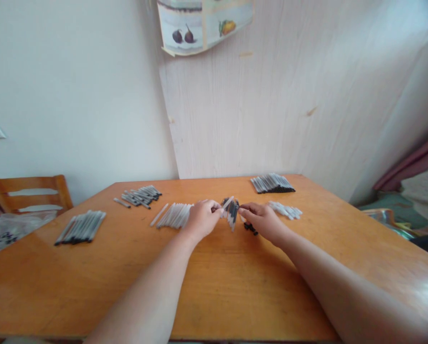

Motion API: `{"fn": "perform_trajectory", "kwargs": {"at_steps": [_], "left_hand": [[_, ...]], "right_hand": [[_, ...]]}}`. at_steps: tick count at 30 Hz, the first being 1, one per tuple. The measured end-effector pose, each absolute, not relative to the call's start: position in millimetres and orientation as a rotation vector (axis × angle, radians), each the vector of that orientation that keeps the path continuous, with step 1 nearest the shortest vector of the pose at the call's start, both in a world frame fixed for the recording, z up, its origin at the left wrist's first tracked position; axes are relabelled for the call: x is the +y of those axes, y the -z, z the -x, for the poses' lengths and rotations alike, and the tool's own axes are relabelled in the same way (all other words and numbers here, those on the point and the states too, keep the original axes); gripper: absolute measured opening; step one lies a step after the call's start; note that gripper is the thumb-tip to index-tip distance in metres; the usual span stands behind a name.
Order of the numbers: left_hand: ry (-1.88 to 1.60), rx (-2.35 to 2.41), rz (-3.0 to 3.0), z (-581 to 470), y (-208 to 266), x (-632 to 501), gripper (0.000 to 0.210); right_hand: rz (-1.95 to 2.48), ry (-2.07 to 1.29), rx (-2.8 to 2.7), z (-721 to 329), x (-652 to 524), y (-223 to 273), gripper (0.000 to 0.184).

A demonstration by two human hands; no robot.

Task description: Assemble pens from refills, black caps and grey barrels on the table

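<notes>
Both forearms cross the table; left hand and right hand pinch a small bunch of pens at the table's middle. No writing is legible; pen details blur.

We see a soft, bright daylit scene, perhaps lit from the right; glare sheens the table, edges bend and blur, and shadows stay faint.
</notes>
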State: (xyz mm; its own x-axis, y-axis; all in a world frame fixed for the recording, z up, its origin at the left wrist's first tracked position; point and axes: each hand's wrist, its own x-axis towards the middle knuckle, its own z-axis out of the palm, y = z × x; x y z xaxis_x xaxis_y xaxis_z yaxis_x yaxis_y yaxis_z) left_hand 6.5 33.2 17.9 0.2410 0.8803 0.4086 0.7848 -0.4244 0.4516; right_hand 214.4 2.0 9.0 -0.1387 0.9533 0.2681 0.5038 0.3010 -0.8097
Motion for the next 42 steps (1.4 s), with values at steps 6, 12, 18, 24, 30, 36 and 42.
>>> {"fn": "perform_trajectory", "kwargs": {"at_steps": [6,12,18,24,30,36,42], "left_hand": [[-0.972,1.164,-2.309,-32,-15,16,0.026],[-1.042,1.438,-2.189,-12,-6,34,0.019],[-0.552,1.945,-2.369,4,-1,43,0.015],[-0.342,2.099,-2.414,3,-4,40,0.02],[-0.199,2.166,-2.412,0,-9,39,0.028],[-0.18,2.174,-2.397,3,-10,39,0.029],[-0.37,2.032,-2.363,7,-14,41,0.022]], "right_hand": [[1.075,-1.143,-1.547,-201,-7,-8,0.036],[1.091,-0.993,-1.316,-212,0,-14,0.032],[1.169,-0.875,-1.165,-226,10,-12,0.03],[1.207,-0.776,-1.222,-228,15,-7,0.029],[1.235,-0.758,-1.237,-227,15,-5,0.03],[1.205,-0.798,-1.168,-230,18,-5,0.026],[1.078,-0.881,-1.014,-236,20,-9,0.026]]}}
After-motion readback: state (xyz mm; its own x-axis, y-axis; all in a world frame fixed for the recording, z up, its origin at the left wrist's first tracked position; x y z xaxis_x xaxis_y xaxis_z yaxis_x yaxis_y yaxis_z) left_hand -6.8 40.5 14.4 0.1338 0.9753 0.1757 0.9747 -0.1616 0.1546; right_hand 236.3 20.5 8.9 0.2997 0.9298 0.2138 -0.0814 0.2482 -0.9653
